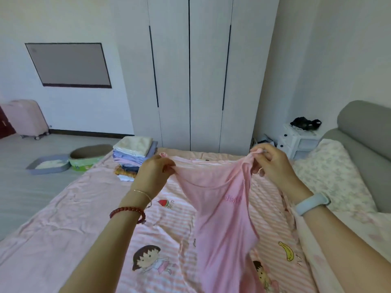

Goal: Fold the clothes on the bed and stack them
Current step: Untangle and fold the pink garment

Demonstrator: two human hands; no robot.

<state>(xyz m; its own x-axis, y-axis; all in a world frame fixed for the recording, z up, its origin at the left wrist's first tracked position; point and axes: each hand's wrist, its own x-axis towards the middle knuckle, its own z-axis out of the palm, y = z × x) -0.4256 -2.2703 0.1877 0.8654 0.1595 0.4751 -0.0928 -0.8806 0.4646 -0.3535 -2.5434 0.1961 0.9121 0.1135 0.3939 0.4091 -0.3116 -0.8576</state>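
Bed [53, 240], pink top [222, 218] in hands

Both arms reaching forward, left hand [153, 173] and right hand [271, 160] raised apart, fingers [259, 153] pinched closed

left wrist: red bead bracelet [129, 210], thin gold chain [143, 193] | right wrist: pale-blue band [312, 203]

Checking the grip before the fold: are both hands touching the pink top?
Touching. The head view shows left hand and right hand pinching the pink top.
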